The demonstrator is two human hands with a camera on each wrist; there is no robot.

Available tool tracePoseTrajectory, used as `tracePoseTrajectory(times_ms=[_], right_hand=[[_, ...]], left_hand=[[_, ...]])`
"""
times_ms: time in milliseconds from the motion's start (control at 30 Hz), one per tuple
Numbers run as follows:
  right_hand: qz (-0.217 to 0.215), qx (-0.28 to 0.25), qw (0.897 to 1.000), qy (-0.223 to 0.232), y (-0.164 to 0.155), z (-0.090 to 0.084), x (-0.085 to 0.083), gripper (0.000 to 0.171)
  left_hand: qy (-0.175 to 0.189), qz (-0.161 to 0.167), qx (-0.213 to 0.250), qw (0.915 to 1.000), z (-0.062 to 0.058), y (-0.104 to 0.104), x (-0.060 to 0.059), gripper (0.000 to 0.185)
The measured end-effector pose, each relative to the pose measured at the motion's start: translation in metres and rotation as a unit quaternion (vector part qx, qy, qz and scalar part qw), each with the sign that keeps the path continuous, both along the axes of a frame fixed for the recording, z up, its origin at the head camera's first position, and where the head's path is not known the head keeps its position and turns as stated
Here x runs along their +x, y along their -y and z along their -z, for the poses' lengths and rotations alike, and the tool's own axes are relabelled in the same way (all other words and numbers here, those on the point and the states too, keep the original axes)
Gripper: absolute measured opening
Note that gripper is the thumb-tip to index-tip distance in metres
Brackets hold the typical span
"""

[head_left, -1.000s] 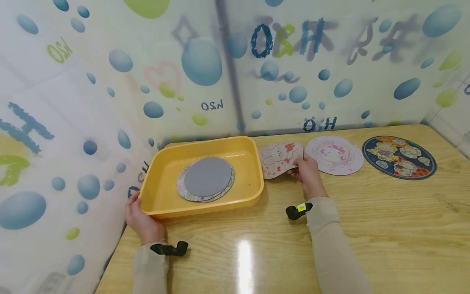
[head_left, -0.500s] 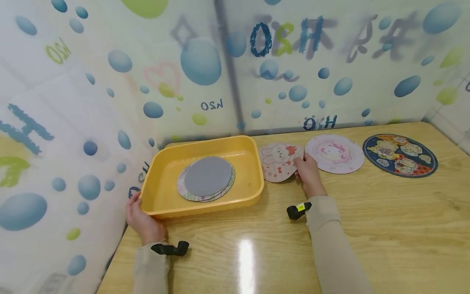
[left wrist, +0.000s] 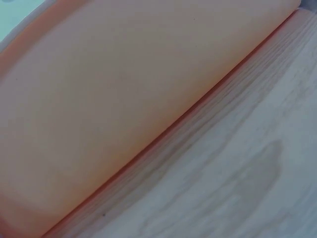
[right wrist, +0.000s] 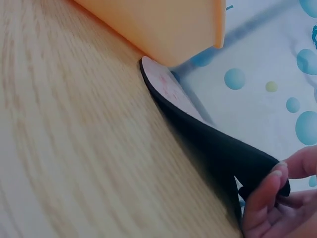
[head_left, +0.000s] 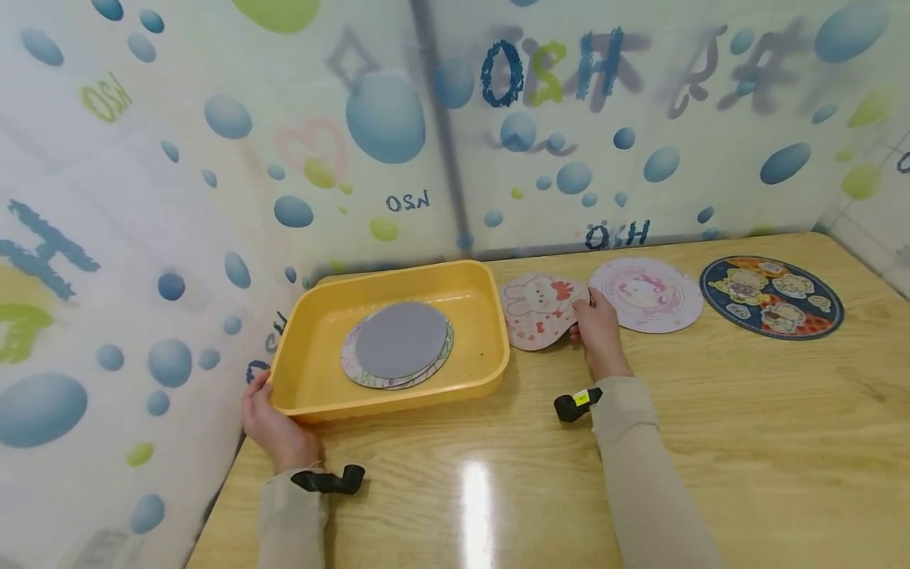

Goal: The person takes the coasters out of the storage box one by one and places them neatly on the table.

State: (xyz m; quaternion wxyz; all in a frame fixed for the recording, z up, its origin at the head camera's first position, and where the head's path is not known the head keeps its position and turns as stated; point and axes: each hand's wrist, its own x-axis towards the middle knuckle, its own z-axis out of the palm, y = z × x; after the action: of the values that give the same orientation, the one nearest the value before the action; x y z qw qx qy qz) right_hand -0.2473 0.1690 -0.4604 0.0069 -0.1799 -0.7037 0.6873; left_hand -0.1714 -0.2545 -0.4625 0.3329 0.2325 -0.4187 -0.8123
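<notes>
- The person's right hand (head_left: 599, 330) pinches the right edge of the bunny mat (head_left: 539, 310), a pale heart-shaped pad printed with a rabbit, thumb and fingers closed on it.
- In the right wrist view that edge of the bunny mat (right wrist: 208, 144) is peeled up off the wooden table (head_left: 711, 442), showing its black underside, while the far end lies flat beside the yellow tray (right wrist: 163, 25).
- The mat sits just right of the tray, at the back of the table, with its lifted edge near the pink round mat (head_left: 647, 294).
- The left hand (head_left: 273, 423) grips the near left corner of the yellow tray (head_left: 398, 399), thumb up on the rim; the fingers are probably curled under the corner, though I can't see them from here.
- The left wrist view shows only the tray's orange-yellow wall (left wrist: 109, 99) meeting the wood grain.
- Inside the tray lies a stack of round mats, the top one a grey disc (head_left: 401, 338) turned face down.
- Further right, well apart from the hands, lies a dark blue round mat (head_left: 771, 296) with cartoon bears.
- A bubble-patterned curtain (head_left: 213, 158) hangs behind the table and along its left.
</notes>
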Motion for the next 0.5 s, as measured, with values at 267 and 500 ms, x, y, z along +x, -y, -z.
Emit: tracePoseTrajectory(times_ms=[267, 500], right_hand=[[-0.007, 0.118, 0.993, -0.006, -0.003, 0.001, 0.001, 0.052], [-0.026, 0.211, 0.977, -0.016, -0.010, 0.002, 0.001, 0.051]], left_hand=[[-0.001, 0.003, 0.000, 1.0000, -0.001, 0.001, 0.000, 0.031], [0.003, 0.006, -0.002, 1.0000, 0.000, 0.000, -0.002, 0.031]])
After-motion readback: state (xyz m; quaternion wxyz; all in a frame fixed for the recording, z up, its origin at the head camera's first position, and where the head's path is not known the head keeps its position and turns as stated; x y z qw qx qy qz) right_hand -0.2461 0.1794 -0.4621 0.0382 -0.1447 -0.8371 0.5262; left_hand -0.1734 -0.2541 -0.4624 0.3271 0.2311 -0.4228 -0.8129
